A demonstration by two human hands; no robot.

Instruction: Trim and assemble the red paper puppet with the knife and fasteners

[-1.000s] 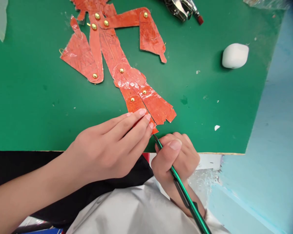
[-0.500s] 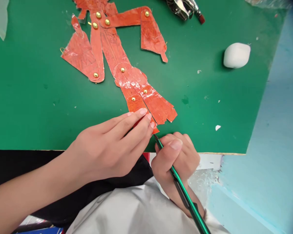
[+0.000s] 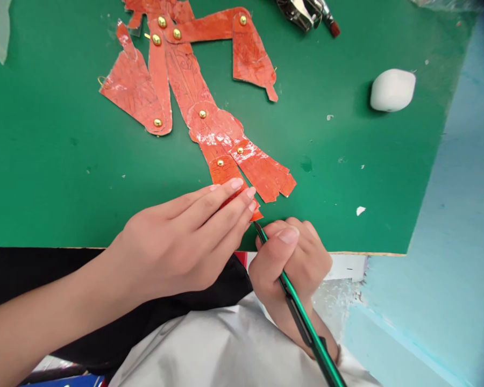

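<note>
An orange jointed paper puppet (image 3: 210, 118), fastened with gold brads, lies flat on a green mat (image 3: 44, 161). My left hand (image 3: 185, 242) rests on the mat with its fingers stretched together, fingertips pressing down the puppet's lower left leg piece. My right hand (image 3: 290, 263) is closed round a green craft knife (image 3: 306, 328); the knife's tip sits at the bottom edge of that leg piece, just right of my left fingertips.
A white rounded lump (image 3: 392, 90) lies on the mat at the right. A metal tool with a red tip (image 3: 306, 13) lies at the top edge. Small white scraps (image 3: 360, 210) dot the mat. A pale blue surface (image 3: 460, 242) borders the mat on the right.
The puppet's right leg piece has swung a little outward to the right. Both hands have stayed almost where they were.
</note>
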